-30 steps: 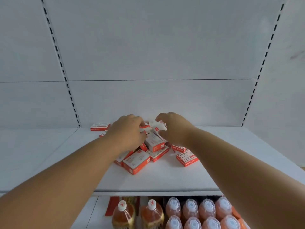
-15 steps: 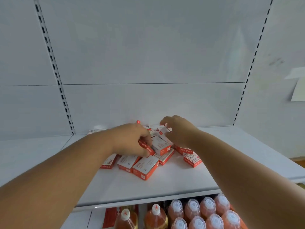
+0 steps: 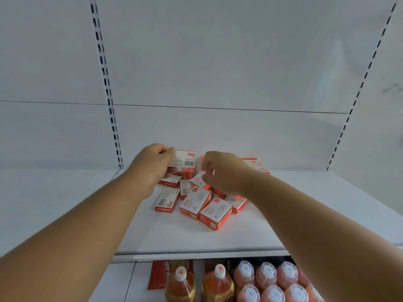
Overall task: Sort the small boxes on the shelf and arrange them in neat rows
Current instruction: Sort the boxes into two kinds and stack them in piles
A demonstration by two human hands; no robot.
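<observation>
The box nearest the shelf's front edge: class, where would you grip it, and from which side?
Probably pinch the nearest box across its two long side walls, coming down from above; it lies flat, top face up, with its front and right sides free of the pile.

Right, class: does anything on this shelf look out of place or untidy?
Yes. The small boxes lie in a jumbled heap on the shelf, angled every way, some overlapping. The left hand holds one box up.

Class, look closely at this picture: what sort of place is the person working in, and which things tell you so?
Probably a shop: white slotted uprights carry a display shelf, with identical barcoded boxes heaped on it and rows of bottled drinks stocked below.
</observation>
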